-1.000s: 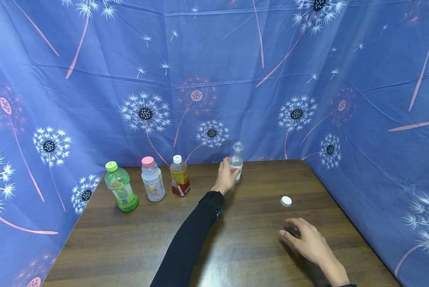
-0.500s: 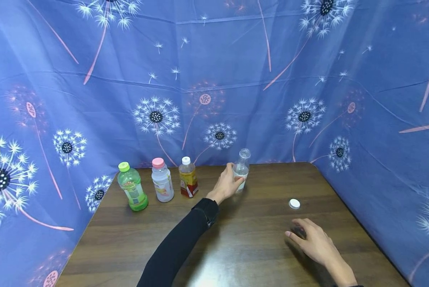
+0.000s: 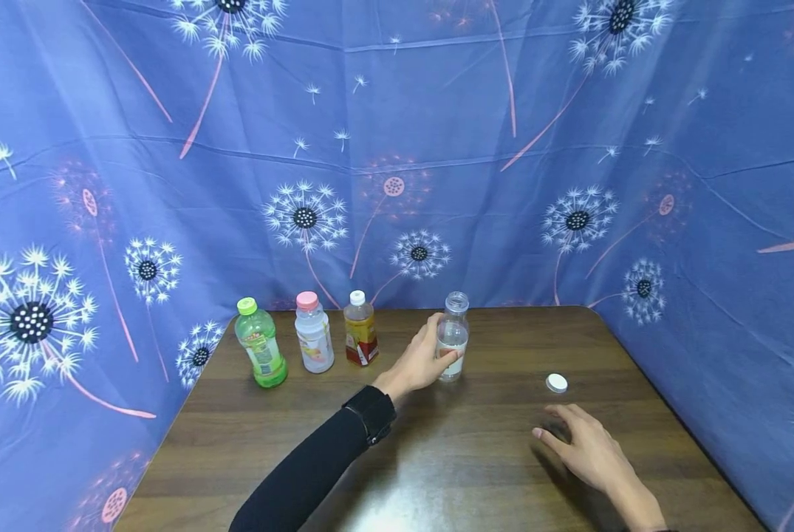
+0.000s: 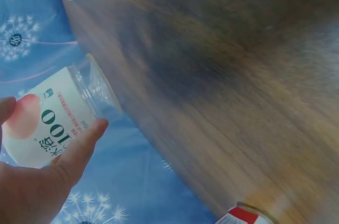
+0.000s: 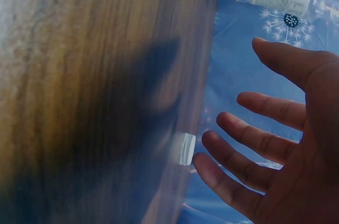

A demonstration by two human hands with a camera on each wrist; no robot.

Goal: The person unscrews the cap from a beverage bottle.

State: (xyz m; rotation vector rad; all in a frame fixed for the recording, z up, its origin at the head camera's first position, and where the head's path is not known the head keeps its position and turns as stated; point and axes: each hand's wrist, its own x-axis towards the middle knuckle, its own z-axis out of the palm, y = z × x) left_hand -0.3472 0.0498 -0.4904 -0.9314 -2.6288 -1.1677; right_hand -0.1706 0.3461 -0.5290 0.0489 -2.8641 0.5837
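My left hand point(image 3: 422, 360) grips a clear plastic bottle point(image 3: 453, 337) around its white label, thumb on the near side. The bottle has no cap on its mouth and stands roughly upright. Its label, in the left wrist view, carries a peach-coloured fruit picture and "100". A white bottle cap point(image 3: 556, 383) lies on the table to the right of the bottle. My right hand point(image 3: 589, 449) hovers just in front of that cap, palm down, fingers spread and relaxed, with nothing in it. From the right wrist view, the cap point(image 5: 187, 149) appears close past the fingertips.
Three capped bottles stand in a row at the back left: a green bottle point(image 3: 261, 346), a pink-capped white bottle point(image 3: 314, 336) and a yellow-and-red bottle point(image 3: 360, 332). The brown wooden table point(image 3: 463, 465) meets a blue dandelion-print curtain point(image 3: 476, 170) behind and at the right.
My left hand has drawn the bottle from the table's back toward me. The right hand keeps its pose near the cap. The head view has turned slightly left.
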